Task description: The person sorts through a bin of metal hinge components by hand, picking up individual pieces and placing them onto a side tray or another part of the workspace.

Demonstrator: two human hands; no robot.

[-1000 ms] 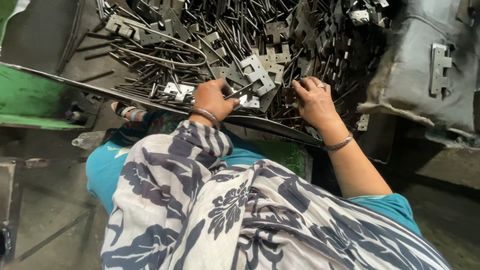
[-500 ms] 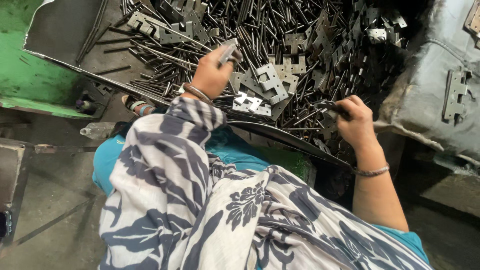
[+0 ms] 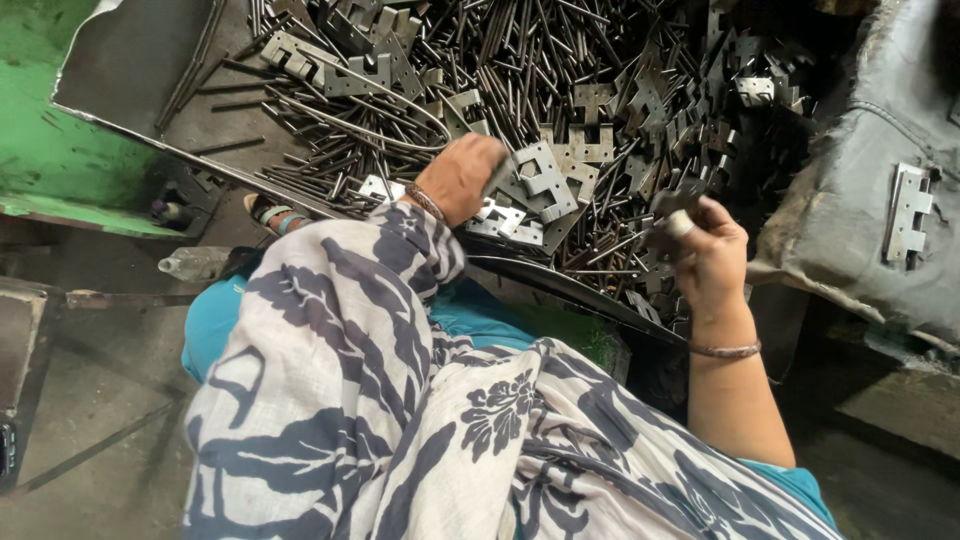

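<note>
A shallow dark metal tray holds a heap of thin steel pins and stamped hinge plates. My left hand rests on the heap near the tray's front rim, fingers curled around a small metal piece that is mostly hidden. My right hand is raised over the right part of the heap, gripping a dark hinge plate between thumb and fingers. A patterned white and dark shawl covers my lap and left arm.
A green painted machine surface lies at the left. A grey cloth-covered block at the right carries one hinge plate. A plastic bottle lies on the dark floor below the tray.
My left hand has come down from the raised position onto the heap near the hinge plates. My right hand has lifted off the pile with a plate in it.
</note>
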